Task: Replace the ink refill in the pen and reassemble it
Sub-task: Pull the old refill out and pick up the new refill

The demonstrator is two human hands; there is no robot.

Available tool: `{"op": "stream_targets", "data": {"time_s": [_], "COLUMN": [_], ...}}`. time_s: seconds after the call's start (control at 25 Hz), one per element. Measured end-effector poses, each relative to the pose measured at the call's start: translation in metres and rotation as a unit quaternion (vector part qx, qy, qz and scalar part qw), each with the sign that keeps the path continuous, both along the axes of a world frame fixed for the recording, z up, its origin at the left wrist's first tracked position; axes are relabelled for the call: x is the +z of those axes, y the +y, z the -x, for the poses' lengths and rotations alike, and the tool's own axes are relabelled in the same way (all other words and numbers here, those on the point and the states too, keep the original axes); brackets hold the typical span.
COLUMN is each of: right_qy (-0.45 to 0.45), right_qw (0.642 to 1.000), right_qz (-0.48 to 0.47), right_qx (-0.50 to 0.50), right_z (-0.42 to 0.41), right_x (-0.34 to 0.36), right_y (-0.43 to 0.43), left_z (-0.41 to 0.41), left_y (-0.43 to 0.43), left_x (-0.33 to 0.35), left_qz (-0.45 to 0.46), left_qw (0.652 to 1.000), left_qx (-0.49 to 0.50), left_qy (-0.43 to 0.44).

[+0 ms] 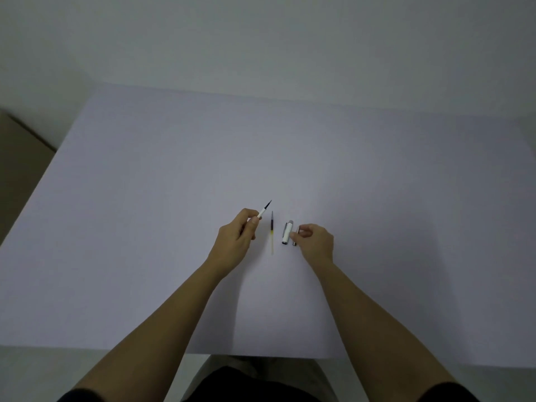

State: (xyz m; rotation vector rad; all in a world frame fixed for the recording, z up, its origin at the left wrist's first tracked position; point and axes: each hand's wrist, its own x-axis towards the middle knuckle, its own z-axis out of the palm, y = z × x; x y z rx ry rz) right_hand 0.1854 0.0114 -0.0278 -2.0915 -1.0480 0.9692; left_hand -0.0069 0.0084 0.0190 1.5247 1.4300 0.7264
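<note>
My left hand [239, 232] holds the white pen barrel [262, 212] above the table, a dark refill tip sticking out of it toward the upper right. A loose refill [272, 232], dark at the far end and yellowish clear at the near end, lies on the table between my hands. To its right lies the white pen cap [287, 232] with silver ends. My right hand [314, 239] pinches a small silver pen part [295, 237] just right of the cap, down at the table surface.
The white table [174, 198] stretches wide on all sides of the parts. Its near edge runs just above my lap. A pale wall stands behind the far edge, and a brownish floor strip shows at the far left.
</note>
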Motion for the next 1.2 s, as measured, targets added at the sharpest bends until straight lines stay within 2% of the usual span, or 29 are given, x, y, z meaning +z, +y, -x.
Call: {"op": "stream_targets", "data": {"time_s": [0.36, 0.52, 0.56, 0.64, 0.76, 0.84, 1.04, 1.12, 1.2], "right_qy": [-0.023, -0.032, -0.017, 0.075, 0.191, 0.235, 0.25, 0.231, 0.169], "right_qw": [1.0, 0.998, 0.998, 0.993, 0.964, 0.955, 0.96, 0.965, 0.98], "right_qz": [-0.001, -0.056, -0.062, -0.046, -0.041, -0.075, -0.127, -0.122, -0.099], "right_qx": [0.018, -0.004, 0.008, 0.076, 0.181, 0.167, 0.017, 0.009, 0.037], "right_z": [-0.001, 0.004, 0.007, 0.016, 0.026, 0.029, 0.028, 0.029, 0.037], "right_x": [-0.004, 0.018, 0.025, 0.04, 0.058, 0.062, 0.063, 0.058, 0.049], "right_y": [0.002, 0.004, 0.006, 0.01, 0.01, 0.012, 0.028, 0.033, 0.034], "left_z": [0.005, -0.002, -0.005, -0.012, -0.018, -0.019, 0.002, 0.017, 0.028], "left_y": [0.001, 0.0, 0.001, 0.001, 0.002, 0.002, -0.011, -0.018, -0.018], "left_x": [-0.008, -0.009, -0.008, -0.006, -0.003, -0.004, -0.021, -0.028, -0.029], "left_qz": [0.007, 0.007, 0.008, 0.006, -0.004, -0.009, 0.017, 0.036, 0.052], "left_qw": [1.0, 1.0, 1.0, 1.0, 1.0, 1.0, 1.0, 0.999, 0.997], "left_qx": [-0.008, -0.014, -0.015, -0.016, -0.016, -0.015, -0.008, 0.017, 0.05], "left_qy": [0.014, 0.01, 0.009, 0.009, 0.002, 0.003, 0.021, 0.022, 0.014]}}
